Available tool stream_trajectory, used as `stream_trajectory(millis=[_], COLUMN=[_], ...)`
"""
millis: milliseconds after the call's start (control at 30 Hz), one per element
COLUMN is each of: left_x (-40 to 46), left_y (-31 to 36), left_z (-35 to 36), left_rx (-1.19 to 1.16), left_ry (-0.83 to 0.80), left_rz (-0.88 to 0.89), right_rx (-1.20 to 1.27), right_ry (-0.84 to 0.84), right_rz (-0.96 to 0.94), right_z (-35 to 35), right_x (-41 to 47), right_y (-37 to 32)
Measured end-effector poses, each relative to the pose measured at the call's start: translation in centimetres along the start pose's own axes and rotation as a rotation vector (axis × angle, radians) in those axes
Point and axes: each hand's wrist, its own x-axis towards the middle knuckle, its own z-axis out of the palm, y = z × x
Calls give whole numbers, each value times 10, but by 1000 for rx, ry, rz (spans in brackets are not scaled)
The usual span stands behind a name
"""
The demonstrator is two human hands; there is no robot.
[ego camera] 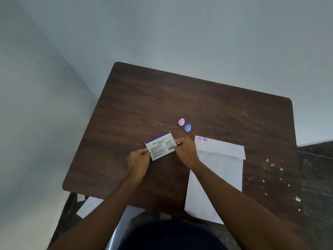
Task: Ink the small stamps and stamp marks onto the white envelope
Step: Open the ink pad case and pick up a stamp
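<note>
Pinching the stamp pad box (160, 145) — left hand (138, 159) and right hand (185, 150) each grip an end. Pink stamp (181, 122), blue stamp (187, 128) upright on surface (144, 105); white envelope (216, 170) (two marks) just right.

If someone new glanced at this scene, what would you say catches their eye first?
First, the Faber-Castell stamp pad box, held above the dark wooden table by the left hand and the right hand, each gripping one end. Behind it stand the pink stamp and the blue stamp, close together. To the right lies the white envelope, with two purple marks at its far left corner.
</note>
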Motion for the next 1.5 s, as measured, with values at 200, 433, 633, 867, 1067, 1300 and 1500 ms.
stream_trajectory(millis=[200,433,633,867,1067,1300,1500], left_x=[2,20,33,40,46,42,36], left_y=[4,11,13,9,7,9,19], left_z=[-5,-9,-8,-1,3,1,-4], left_rx=[-30,-339,-404,-454,-491,-368,-268], left_ry=[39,51,0,29,62,92,101], left_rz=[14,-123,-133,-136,-152,-104,11], right_rx=[33,106,176,102,4,-33,-85], right_ry=[-2,4,-75,-59,-79,-96,-2], right_rz=[-16,-34,-34,-18,-36,-28,-144], right_z=[-10,-16,-11,-5,2,8,-4], right_x=[12,29,37,47,53,52,48], right_y=[-5,-25,-37,-39,-34,-33,-44])
